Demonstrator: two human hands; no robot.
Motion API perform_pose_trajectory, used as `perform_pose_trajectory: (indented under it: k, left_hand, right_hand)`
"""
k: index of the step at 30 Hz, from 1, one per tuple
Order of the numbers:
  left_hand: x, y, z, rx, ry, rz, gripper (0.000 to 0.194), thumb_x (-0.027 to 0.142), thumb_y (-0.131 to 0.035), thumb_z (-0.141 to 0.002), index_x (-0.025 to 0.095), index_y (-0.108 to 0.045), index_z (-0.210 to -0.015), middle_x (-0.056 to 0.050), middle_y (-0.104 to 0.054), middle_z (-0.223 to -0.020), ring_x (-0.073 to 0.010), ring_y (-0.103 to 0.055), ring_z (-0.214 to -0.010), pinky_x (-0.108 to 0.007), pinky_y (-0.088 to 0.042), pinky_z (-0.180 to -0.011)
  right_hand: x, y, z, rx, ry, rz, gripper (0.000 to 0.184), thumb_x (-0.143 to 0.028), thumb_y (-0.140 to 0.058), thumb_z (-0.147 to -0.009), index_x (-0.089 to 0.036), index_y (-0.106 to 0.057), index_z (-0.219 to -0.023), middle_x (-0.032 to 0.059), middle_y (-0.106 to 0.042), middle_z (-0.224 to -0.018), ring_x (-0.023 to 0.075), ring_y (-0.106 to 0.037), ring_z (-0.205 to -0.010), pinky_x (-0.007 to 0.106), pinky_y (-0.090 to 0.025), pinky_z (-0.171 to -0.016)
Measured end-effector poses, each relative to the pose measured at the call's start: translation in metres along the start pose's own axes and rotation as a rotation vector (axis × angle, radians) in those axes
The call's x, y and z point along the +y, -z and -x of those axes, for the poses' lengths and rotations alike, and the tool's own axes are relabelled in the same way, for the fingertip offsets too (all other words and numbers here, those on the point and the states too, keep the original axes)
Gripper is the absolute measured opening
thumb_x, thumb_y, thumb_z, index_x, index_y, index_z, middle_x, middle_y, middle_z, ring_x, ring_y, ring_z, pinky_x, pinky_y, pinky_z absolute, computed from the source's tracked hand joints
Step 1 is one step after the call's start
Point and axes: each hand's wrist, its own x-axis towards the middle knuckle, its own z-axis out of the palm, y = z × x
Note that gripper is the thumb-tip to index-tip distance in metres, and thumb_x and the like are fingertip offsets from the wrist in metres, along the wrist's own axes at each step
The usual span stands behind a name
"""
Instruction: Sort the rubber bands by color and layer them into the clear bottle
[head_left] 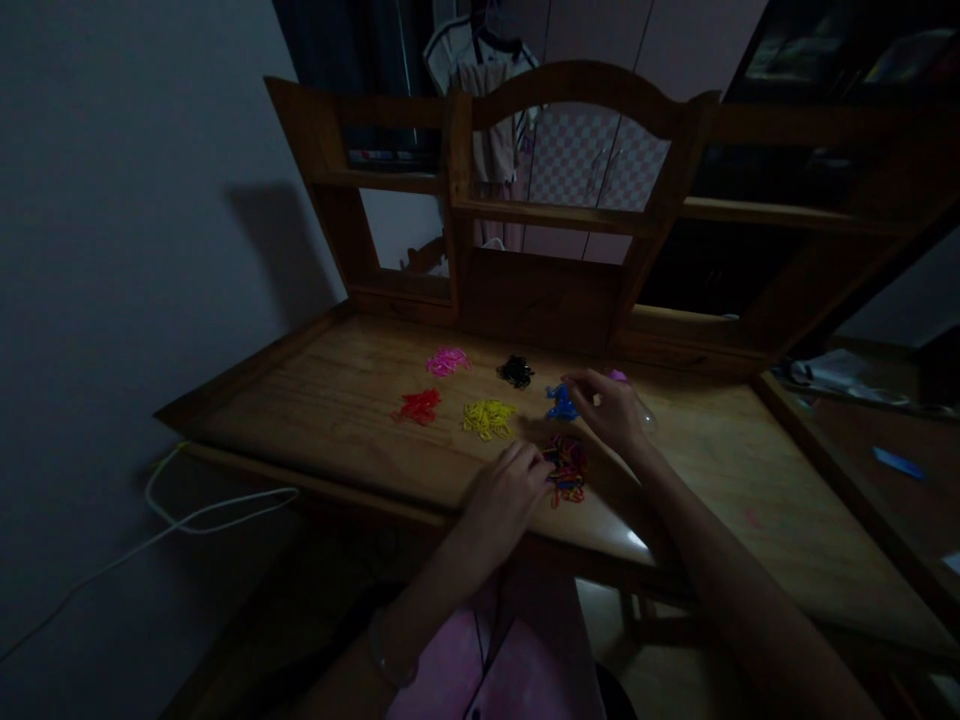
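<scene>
My left hand [514,485] rests at the left edge of a mixed pile [568,475] of small, thin looped pieces in red, orange and dark colours. Its fingers are bent together, and their tips are partly hidden. Over the right side of a blue pile [559,402] is my right hand [611,408], thumb and forefinger pinched; anything between them is too small to make out. Similar pieces lie sorted by colour: a yellow pile [487,418], a red pile [418,406], a pink pile [448,361] and a black pile [515,372].
Behind my right hand lies a clear container [646,416], partly hidden, with a pink item [618,376] near it. A wooden shelf unit [540,290] stands along the back of the wooden desk [345,400]. A white cable [225,510] hangs at the left.
</scene>
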Motion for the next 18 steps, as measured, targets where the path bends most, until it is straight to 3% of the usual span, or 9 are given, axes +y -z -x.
perform_pose_trajectory:
  k: [5,14,18]
  left_hand:
    - [-0.002,0.000,-0.006,0.006,0.001,-0.044,0.011,0.022,-0.058,-0.091,0.021,-0.069,-0.095,-0.004,-0.063,-0.096,-0.0210,-0.055,-0.097,-0.036,-0.046,-0.088]
    - [-0.013,-0.011,-0.006,0.268,0.135,0.360,0.005,0.025,-0.075,-0.079,0.024,-0.077,-0.083,-0.003,-0.068,-0.091,-0.0180,-0.062,-0.092,-0.030,-0.049,-0.084]
    - [-0.019,-0.006,-0.009,0.338,0.215,0.469,0.007,0.029,-0.077,-0.076,0.023,-0.078,-0.078,-0.003,-0.069,-0.087,-0.0168,-0.064,-0.085,-0.027,-0.051,-0.076]
  right_hand:
    - [0.006,0.001,0.000,-0.007,-0.022,0.052,0.023,-0.030,-0.050,-0.092,-0.019,-0.069,-0.095,0.0043,-0.070,-0.078,0.0152,-0.060,-0.065,0.026,-0.043,-0.065]
    - [0.003,0.004,0.000,0.008,-0.038,0.102,0.023,-0.028,-0.050,-0.092,-0.017,-0.070,-0.096,0.0048,-0.071,-0.080,0.0143,-0.060,-0.066,0.025,-0.040,-0.064]
    - [0.000,0.012,-0.002,-0.057,-0.068,0.019,0.026,-0.031,-0.050,-0.093,-0.015,-0.070,-0.097,0.0057,-0.071,-0.081,0.0141,-0.060,-0.067,0.025,-0.040,-0.063]
